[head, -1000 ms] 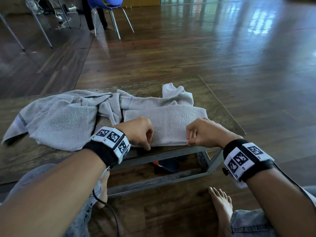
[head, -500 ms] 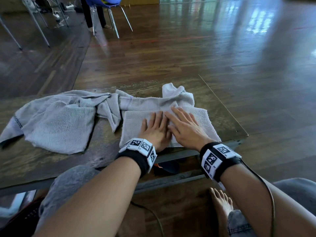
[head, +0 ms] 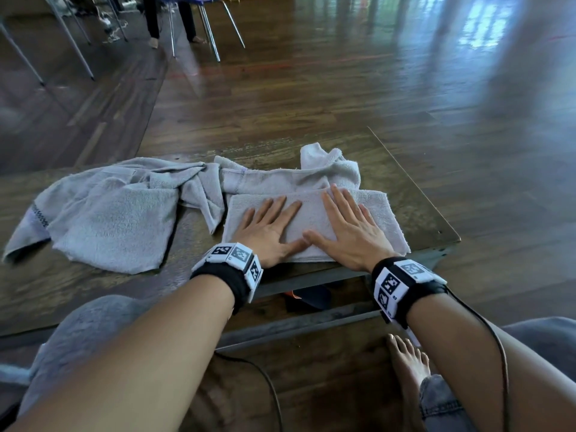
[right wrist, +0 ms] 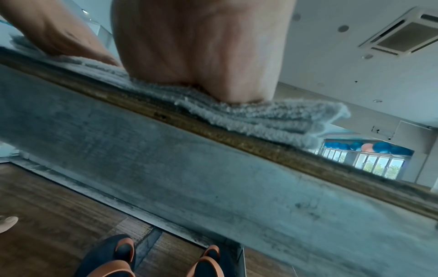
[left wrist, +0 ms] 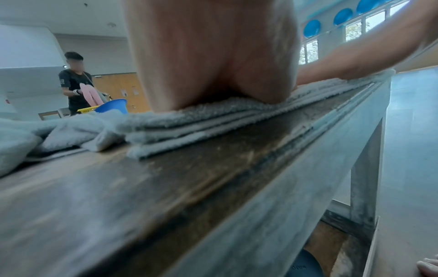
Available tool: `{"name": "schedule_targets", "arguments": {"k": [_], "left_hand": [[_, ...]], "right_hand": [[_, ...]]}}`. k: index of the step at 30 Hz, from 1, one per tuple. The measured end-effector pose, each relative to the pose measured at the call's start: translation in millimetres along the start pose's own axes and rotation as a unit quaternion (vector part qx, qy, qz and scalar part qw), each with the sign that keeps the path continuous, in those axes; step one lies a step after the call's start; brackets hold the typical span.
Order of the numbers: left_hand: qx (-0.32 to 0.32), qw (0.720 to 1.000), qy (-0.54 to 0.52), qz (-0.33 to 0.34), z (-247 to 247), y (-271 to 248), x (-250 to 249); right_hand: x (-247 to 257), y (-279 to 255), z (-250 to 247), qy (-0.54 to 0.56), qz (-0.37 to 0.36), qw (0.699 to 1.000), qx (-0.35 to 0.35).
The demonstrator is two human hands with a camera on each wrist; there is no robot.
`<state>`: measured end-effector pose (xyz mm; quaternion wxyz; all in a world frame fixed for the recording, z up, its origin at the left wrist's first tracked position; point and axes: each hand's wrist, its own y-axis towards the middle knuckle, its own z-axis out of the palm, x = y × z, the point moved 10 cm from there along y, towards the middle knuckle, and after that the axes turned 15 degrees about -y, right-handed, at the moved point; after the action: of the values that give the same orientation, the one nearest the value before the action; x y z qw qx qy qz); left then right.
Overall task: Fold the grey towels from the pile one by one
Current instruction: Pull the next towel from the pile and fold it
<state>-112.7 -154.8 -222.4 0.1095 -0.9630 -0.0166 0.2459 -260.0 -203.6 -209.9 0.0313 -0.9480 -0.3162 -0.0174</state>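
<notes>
A folded grey towel (head: 378,213) lies in several layers at the near right corner of the low wooden table (head: 417,194). My left hand (head: 268,227) lies flat on its left half, fingers straight and spread. My right hand (head: 346,226) presses flat on its right half, and the two thumbs nearly touch. The wrist views show each palm heel on the folded towel (left wrist: 189,121) (right wrist: 260,120). Behind it a crumpled grey towel (head: 290,179) is bunched up. A larger unfolded grey towel (head: 106,219) spreads over the table's left part.
The table's metal frame edge (head: 311,275) runs just under my wrists. Shoes (right wrist: 118,258) sit on the floor beneath it, and my bare foot (head: 408,369) is beside the frame. Chair legs (head: 212,32) and a person (left wrist: 73,82) stand far behind on the wood floor.
A second ago both hands pinched the towel's near edge. They then opened flat on the towel with fingers overlapping at its middle, and have now slid apart sideways across it.
</notes>
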Motion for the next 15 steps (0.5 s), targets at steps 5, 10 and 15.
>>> {"name": "schedule_targets", "arguments": {"k": [5,10,15], "left_hand": [[-0.012,1.000,-0.009,-0.007,-3,-2,9],[-0.016,1.000,-0.018,-0.018,-4,-6,16],[-0.023,0.998,-0.026,-0.057,-9,-16,30]], "right_hand": [[-10,-2,2,0.004,0.017,1.000,0.018],[-20,-5,6,0.009,0.027,0.999,0.029],[-28,-11,4,0.023,0.058,0.998,0.029]]}}
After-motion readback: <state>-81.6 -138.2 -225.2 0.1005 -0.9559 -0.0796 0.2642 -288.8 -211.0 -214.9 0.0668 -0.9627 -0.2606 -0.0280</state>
